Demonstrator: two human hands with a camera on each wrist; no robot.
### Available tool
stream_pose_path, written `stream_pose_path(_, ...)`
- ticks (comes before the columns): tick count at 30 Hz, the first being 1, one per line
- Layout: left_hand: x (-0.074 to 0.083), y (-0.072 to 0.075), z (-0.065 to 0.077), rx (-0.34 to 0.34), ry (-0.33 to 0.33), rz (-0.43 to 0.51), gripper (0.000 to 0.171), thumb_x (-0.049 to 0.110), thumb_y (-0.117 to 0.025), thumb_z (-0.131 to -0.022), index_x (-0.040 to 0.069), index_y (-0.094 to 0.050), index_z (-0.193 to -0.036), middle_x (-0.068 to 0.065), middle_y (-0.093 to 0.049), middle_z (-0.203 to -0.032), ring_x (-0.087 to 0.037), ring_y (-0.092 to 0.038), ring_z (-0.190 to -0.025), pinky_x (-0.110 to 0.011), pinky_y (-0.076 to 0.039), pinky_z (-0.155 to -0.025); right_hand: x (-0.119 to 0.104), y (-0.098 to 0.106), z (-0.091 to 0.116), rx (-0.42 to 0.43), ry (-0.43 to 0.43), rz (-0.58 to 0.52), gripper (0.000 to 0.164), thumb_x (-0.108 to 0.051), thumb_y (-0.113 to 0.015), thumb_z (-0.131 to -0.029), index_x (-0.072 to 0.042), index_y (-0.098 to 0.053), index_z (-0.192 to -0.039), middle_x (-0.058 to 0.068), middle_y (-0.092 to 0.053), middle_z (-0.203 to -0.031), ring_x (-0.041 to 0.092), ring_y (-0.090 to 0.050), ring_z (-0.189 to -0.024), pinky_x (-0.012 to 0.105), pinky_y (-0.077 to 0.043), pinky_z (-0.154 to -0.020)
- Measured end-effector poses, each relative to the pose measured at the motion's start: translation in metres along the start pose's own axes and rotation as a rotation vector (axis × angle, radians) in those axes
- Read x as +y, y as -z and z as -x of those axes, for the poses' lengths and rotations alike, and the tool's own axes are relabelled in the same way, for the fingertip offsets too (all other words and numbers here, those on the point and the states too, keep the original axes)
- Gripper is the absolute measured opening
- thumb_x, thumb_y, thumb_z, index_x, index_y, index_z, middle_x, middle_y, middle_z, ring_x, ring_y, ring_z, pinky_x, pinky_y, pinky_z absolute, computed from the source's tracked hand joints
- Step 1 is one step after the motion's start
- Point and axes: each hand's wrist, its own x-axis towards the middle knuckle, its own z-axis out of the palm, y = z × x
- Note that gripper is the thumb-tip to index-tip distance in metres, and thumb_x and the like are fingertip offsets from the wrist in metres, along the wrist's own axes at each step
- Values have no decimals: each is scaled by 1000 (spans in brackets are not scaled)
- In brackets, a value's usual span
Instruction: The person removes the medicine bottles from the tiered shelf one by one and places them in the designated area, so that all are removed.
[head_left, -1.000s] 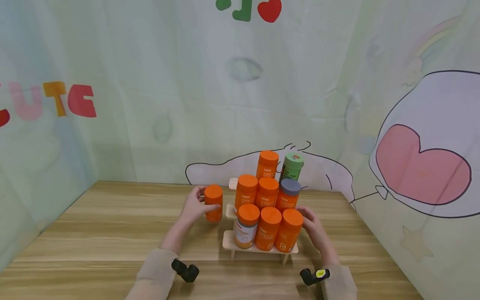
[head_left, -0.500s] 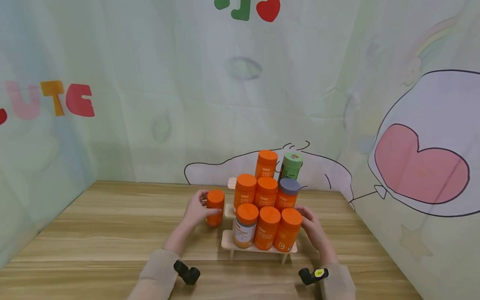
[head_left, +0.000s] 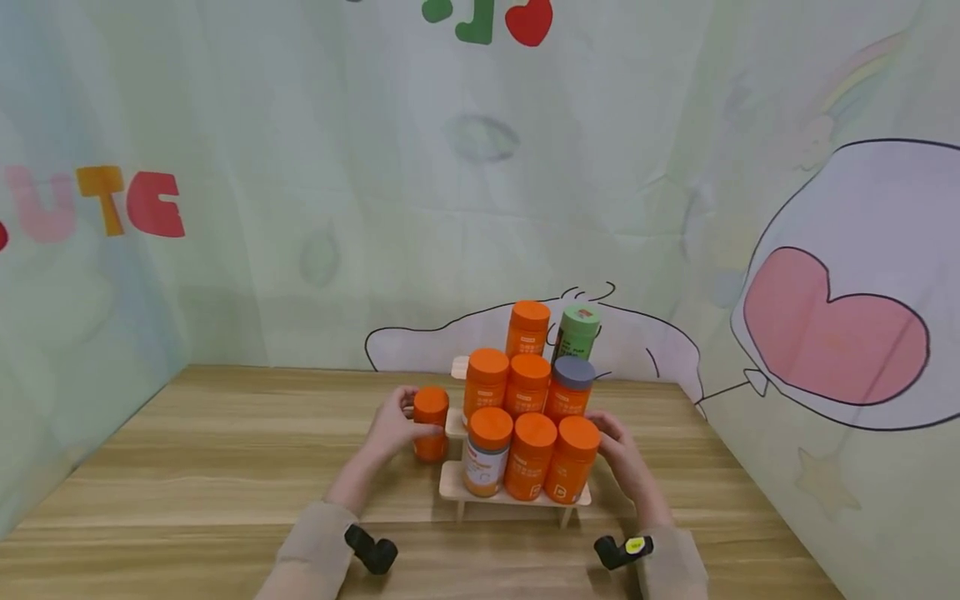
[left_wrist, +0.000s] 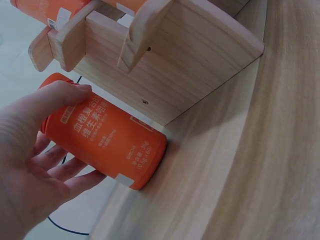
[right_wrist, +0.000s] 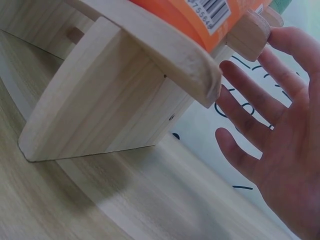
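Note:
My left hand [head_left: 396, 427] grips an orange vitamin bottle [head_left: 431, 425] just left of the stepped wooden rack [head_left: 453, 482]. In the left wrist view, the thumb lies across the front of this bottle [left_wrist: 107, 132] near its lid, and the fingers pass behind. Its base is down at the tabletop, close to the rack's side panel. At the rack's right side is my right hand [head_left: 624, 454], holding nothing. The right wrist view has its fingers [right_wrist: 245, 100] spread and loosely bent, with one fingertip right at a shelf end [right_wrist: 250, 35].
Orange bottles fill the rack's front tier, one with a white label [head_left: 485, 467]. A grey-purple-lidded bottle [head_left: 572, 387] stands at the right of the middle tier. On top are an orange bottle [head_left: 528, 329] and a green one [head_left: 577, 333]. A printed curtain [head_left: 300, 208] hangs behind the table.
My left hand has brought the orange vitamin bottle down, nearer to me and slightly closer to the rack. The right hand stays beside the rack. The head view has shifted a little.

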Motion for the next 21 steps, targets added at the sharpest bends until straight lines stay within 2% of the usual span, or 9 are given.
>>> stream_pose_path(9,1,2,1,-48,-8,-7,68,2,-82,-71,-6,-46,-128,-27,-56,-126,-42,-57,-117,-52,-47,-101,-1,0,-1,-3,-2,-15,30,-12,-42,-100,-35,-61,-105,-18,-65,-103,2,-59,-100,23,-46,-91)
stream_pose_path(13,0,3,-1,-88,-13,-11,74,2,-83,-70,-6,-44,-131,-28,-55,-129,-44,-55,-119,-53,-47,-101,-1,0,-1,-12,1,-23,30,-12,-42,-100,-35,-61,-104,-18,-65,-103,2,-60,-99,22,-46,-91)
stream_pose_path(16,1,9,-1,-172,-22,-18,84,0,-82,-69,-6,-37,-139,-30,-48,-137,-47,-48,-126,-57,-41,-105,-1,0,0,-17,2,-29,30,-12,-42,-101,-35,-61,-105,-18,-65,-103,2,-59,-100,22,-46,-91)
stream_pose_path(18,5,15,1,-244,-4,-31,93,-1,-82,-67,-3,-31,-145,-31,-41,-143,-49,-42,-131,-60,-36,-108,-1,0,0,-20,4,-31,29,-13,-42,-101,-35,-61,-105,-18,-65,-103,2,-59,-100,23,-46,-91)
stream_pose_path(21,18,24,8,-322,42,-118,103,-5,-81,-65,0,-23,-150,-33,-33,-149,-53,-33,-135,-64,-30,-110,-1,-1,0,-15,1,-32,28,-13,-42,-100,-34,-61,-105,-18,-65,-103,2,-59,-100,23,-46,-91)
